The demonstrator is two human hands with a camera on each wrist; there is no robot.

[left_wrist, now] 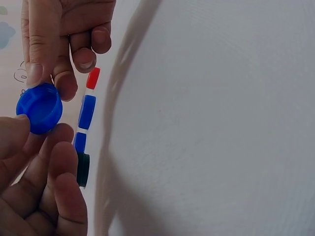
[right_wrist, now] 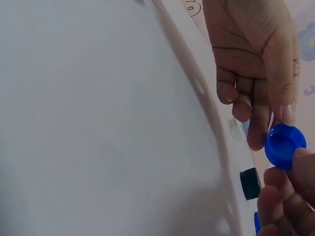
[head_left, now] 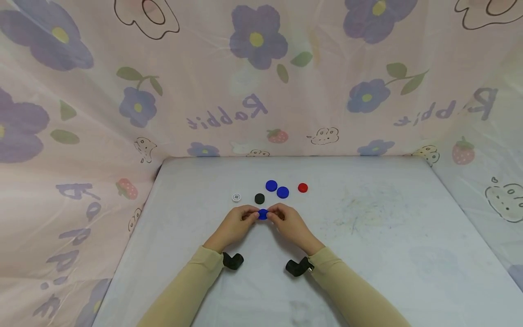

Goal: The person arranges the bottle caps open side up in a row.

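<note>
A small blue bottle cap (head_left: 263, 214) is held just above the table (head_left: 367, 254), at the centre of the head view, between both hands. It is pinched at its rim by the fingertips of the left hand (head_left: 234, 225) and of the right hand (head_left: 291, 225), so both grips are closed on it. The cap is judged to be light, stiff plastic, with a ribbed wall that gives some hold; its smooth top is likely slippery. The ribbed rim, taken from two opposite sides, seems the best place for a hold.

Behind the hands, toward the upper part of the table, other caps are laid: a black cap (head_left: 259, 198), two blue caps (head_left: 271, 185) (head_left: 283, 192) just beside each other, a red cap (head_left: 303, 187) and a white cap (head_left: 236, 197) at the left. They are near to the held cap but apart from it, and nothing is seen to block the hands. A flowered cloth (head_left: 253, 91) is hung around the table.
</note>
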